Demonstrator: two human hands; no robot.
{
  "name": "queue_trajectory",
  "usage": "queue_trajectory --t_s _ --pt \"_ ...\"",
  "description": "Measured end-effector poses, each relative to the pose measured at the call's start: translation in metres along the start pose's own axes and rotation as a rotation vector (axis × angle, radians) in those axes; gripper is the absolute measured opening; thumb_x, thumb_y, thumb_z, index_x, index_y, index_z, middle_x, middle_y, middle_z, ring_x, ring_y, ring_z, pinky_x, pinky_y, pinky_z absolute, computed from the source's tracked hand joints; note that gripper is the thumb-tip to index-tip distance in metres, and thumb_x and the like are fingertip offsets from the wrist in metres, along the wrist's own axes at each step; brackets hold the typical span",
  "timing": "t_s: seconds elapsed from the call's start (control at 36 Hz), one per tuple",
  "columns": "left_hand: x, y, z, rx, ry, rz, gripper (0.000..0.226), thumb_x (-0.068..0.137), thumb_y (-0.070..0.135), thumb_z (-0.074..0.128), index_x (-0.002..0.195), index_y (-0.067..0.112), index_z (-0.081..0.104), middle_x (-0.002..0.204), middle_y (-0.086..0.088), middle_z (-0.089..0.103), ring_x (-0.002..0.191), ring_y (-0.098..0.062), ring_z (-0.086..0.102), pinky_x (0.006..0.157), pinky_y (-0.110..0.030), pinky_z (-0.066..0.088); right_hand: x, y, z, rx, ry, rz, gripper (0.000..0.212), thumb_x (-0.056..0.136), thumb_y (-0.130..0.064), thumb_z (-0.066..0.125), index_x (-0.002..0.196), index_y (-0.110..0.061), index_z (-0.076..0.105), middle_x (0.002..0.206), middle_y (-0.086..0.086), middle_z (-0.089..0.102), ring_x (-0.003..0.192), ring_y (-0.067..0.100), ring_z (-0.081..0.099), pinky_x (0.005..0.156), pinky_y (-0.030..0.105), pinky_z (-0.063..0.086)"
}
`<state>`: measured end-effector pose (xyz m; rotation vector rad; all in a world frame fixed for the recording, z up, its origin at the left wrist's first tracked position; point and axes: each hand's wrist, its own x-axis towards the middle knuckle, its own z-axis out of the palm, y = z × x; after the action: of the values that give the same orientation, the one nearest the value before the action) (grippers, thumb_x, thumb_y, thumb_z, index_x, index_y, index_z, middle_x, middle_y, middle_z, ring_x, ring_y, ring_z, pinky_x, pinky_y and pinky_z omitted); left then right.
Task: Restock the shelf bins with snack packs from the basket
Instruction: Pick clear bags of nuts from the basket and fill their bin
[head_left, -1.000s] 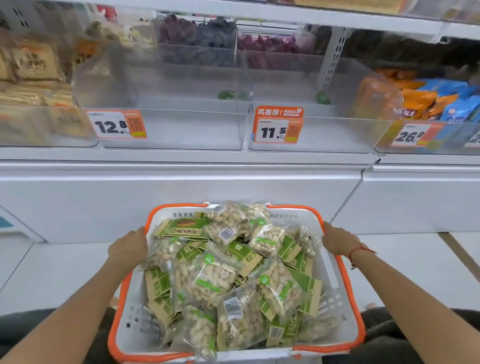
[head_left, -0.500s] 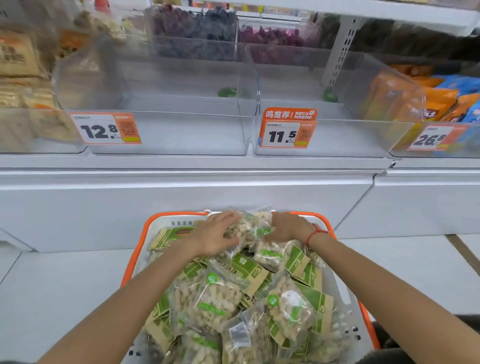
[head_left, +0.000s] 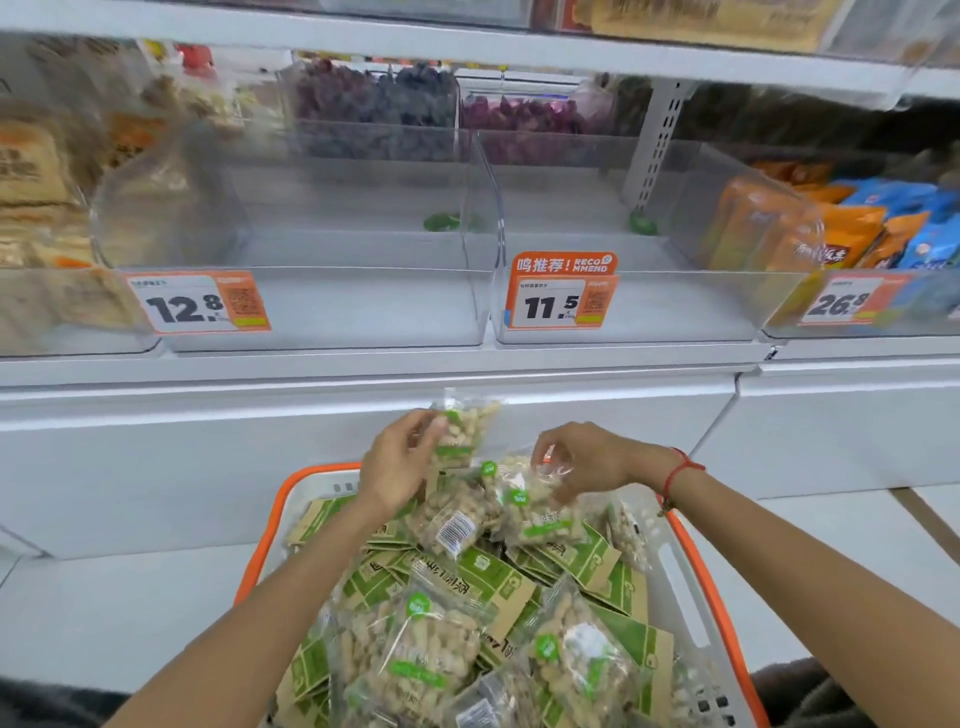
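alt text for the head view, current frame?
A person's left hand lifts a clear snack pack from a white, orange-rimmed basket heaped with packs while the right hand pinches another. Above, two clear shelf bins priced 12.8 and 11.5 look nearly empty.

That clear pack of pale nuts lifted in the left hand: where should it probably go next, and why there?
Probably up and forward into one of the two clear plastic shelf bins above. The left hand already pinches the clear pack of pale nuts above the orange-rimmed white basket, and the bin tagged 12.8 and the bin tagged 11.5 both look almost bare. Which tag matches this snack I cannot tell.
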<state>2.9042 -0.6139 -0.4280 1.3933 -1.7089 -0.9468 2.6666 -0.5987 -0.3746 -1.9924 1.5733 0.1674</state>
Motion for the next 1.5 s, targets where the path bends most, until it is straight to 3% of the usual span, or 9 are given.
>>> queue_trajectory --t_s 0.11,0.36,0.53,0.72,0.83,0.97,1.17,1.33,1.5 --pt "-0.004 0.028 -0.012 -0.269 -0.08 -0.149 0.032 0.1 0.038 0.039 0.078 0.016 0.048 0.072 0.002 0.041 0.066 -0.012 0.041 0.061 -0.023 0.039 -0.026 -0.004 -0.025 0.099 0.094 -0.06 0.04 0.072 -0.02 0.082 0.109 -0.019 0.065 0.109 0.007 0.066 0.102 0.02 0.061 0.093 0.036 0.048" --pt "-0.035 0.051 -0.012 -0.339 -0.365 -0.305 0.048 0.099 0.046 0.034 0.141 0.024 0.038 0.136 0.003 0.043 0.098 -0.003 0.054 0.079 -0.019 0.047 -0.066 -0.026 -0.045 0.582 0.21 -0.122 0.044 0.07 -0.009 0.083 0.109 -0.015 0.064 0.076 -0.003 0.063 0.064 0.0 0.057 0.062 0.008 0.045" --pt "-0.045 0.069 -0.009 -0.307 -0.486 -0.226 0.055 0.076 0.073 0.044 0.112 0.034 0.054 0.123 0.018 0.05 0.114 -0.009 0.05 0.099 -0.032 0.039 -0.055 -0.038 -0.028 0.733 0.312 -0.148 0.04 0.067 -0.004 0.084 0.097 -0.022 0.064 0.077 0.009 0.067 0.071 0.014 0.057 0.072 0.025 0.046" --pt "-0.044 0.069 -0.01 -0.333 -0.323 -0.131 0.049 0.071 0.05 0.074 0.114 0.038 0.054 0.116 0.018 0.061 0.11 0.0 0.058 0.095 -0.025 0.045 -0.052 -0.048 -0.027 0.7 0.542 -0.083 0.074 0.063 -0.022 0.088 0.124 -0.022 0.046 0.104 -0.002 0.051 0.093 0.012 0.052 0.078 0.019 0.046" --pt "-0.04 0.079 -0.008 -0.392 -0.283 -0.07 0.049 0.07 0.045 0.078 0.112 0.04 0.054 0.11 0.022 0.066 0.107 0.001 0.06 0.087 -0.019 0.045 -0.062 -0.046 -0.038 0.811 0.263 0.006 0.092 0.065 -0.037 0.085 0.139 -0.025 0.032 0.133 -0.005 0.047 0.121 0.015 0.051 0.102 0.032 0.041" --pt "-0.034 0.103 -0.008 -0.403 -0.208 0.055 0.055 0.07 0.042 0.079 0.119 0.034 0.055 0.109 0.022 0.066 0.103 0.004 0.06 0.082 -0.013 0.049 -0.078 -0.051 -0.054 0.905 0.207 -0.206 0.033 0.083 -0.005 0.069 0.114 -0.013 0.059 0.116 0.009 0.069 0.108 0.02 0.065 0.095 0.03 0.051" --pt "0.0 0.144 -0.031 -0.251 -0.109 0.264 0.07 0.059 0.067 0.068 0.12 0.037 0.053 0.125 0.018 0.051 0.117 0.006 0.047 0.096 -0.019 0.039 -0.085 -0.05 -0.087 0.896 0.502 -0.267 0.032 0.083 -0.014 0.071 0.113 -0.012 0.061 0.106 0.006 0.072 0.1 0.018 0.068 0.087 0.028 0.054" --pt "0.062 0.179 -0.055 -0.148 0.139 0.369 0.014 0.092 0.036 0.058 0.106 0.033 0.061 0.113 0.017 0.059 0.105 0.003 0.054 0.091 -0.024 0.042 -0.067 -0.023 -0.147 0.991 0.576 -0.099 0.077 0.051 -0.047 0.083 0.118 -0.017 0.063 0.112 0.003 0.07 0.1 0.019 0.066 0.085 0.034 0.05" --pt "0.127 0.187 -0.048 0.268 0.21 0.386 0.039 0.095 0.046 0.048 0.132 0.034 0.046 0.136 0.017 0.044 0.126 -0.007 0.043 0.096 -0.031 0.04 -0.028 0.013 -0.211 1.111 0.498 -0.03 0.07 0.052 -0.048 0.082 0.116 -0.024 0.065 0.113 0.006 0.063 0.111 0.024 0.058 0.091 0.039 0.046"
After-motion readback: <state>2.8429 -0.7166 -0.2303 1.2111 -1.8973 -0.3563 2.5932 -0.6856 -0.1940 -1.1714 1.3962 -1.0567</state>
